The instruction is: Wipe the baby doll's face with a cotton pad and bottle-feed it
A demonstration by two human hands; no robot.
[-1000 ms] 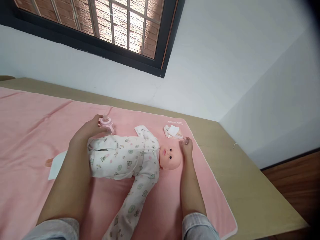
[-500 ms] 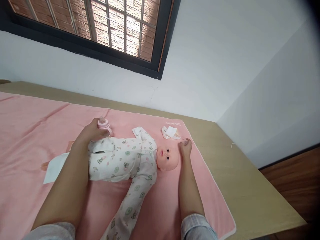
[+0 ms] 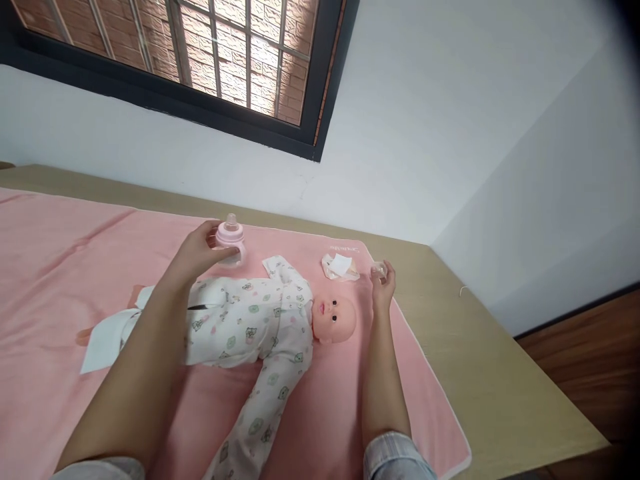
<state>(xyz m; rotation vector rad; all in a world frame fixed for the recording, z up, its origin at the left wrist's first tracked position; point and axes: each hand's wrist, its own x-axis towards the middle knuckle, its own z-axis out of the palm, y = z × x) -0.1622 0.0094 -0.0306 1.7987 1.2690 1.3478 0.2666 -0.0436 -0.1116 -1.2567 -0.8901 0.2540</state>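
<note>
A baby doll (image 3: 280, 319) in a white printed sleepsuit lies on its back on a pink blanket (image 3: 60, 253), head to the right. My left hand (image 3: 200, 252) is closed round a pink baby bottle (image 3: 231, 240) and holds it upright just above the doll's body. My right hand (image 3: 384, 283) is beyond the doll's head, fingers pinched on a small clear cap (image 3: 379, 270). A crumpled white cloth (image 3: 341, 266) lies on the blanket next to that hand.
The blanket covers a tan wooden table (image 3: 490, 373) set against a white wall under a barred window (image 3: 200, 53). A white sheet (image 3: 103, 337) lies under the doll's legs at left. The table's right edge drops to a wooden floor (image 3: 590, 347).
My left hand has lifted the pink bottle off the blanket and brought it up and to the right. My right hand has risen from the blanket with the clear cap.
</note>
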